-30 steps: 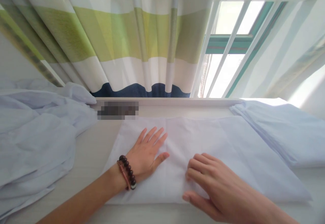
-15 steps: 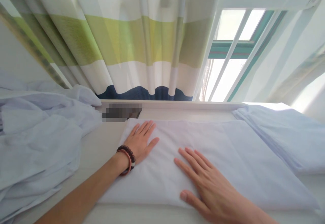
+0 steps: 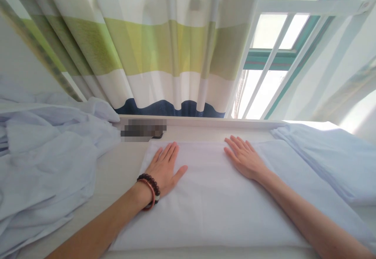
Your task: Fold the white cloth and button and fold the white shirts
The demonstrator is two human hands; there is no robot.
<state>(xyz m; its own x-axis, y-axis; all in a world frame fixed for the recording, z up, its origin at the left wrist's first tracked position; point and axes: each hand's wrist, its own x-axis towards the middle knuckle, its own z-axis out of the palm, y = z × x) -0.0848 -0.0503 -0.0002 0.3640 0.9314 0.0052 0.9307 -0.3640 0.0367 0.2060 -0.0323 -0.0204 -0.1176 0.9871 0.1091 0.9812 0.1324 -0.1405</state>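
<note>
A folded white cloth (image 3: 211,204) lies flat in front of me, broad and mostly smooth. My left hand (image 3: 164,169) rests palm down near its far left corner, fingers stretched and thumb apart. Dark beads and a reddish bangle circle that wrist. Toward the cloth's far edge, right of the middle, my right hand (image 3: 243,157) lies palm down with fingers extended. Neither hand grips anything.
A crumpled heap of white cloth (image 3: 49,161) is on the left. Another folded white cloth (image 3: 331,157) lies at the right. A blurred dark object (image 3: 141,130) sits by the back ledge (image 3: 205,123). Behind hang striped curtains (image 3: 176,47) and a white railing (image 3: 308,6).
My right hand has slid away from me across the folded cloth, to near its far edge. My left hand stays almost in place. The cloth under the hands looks smoother.
</note>
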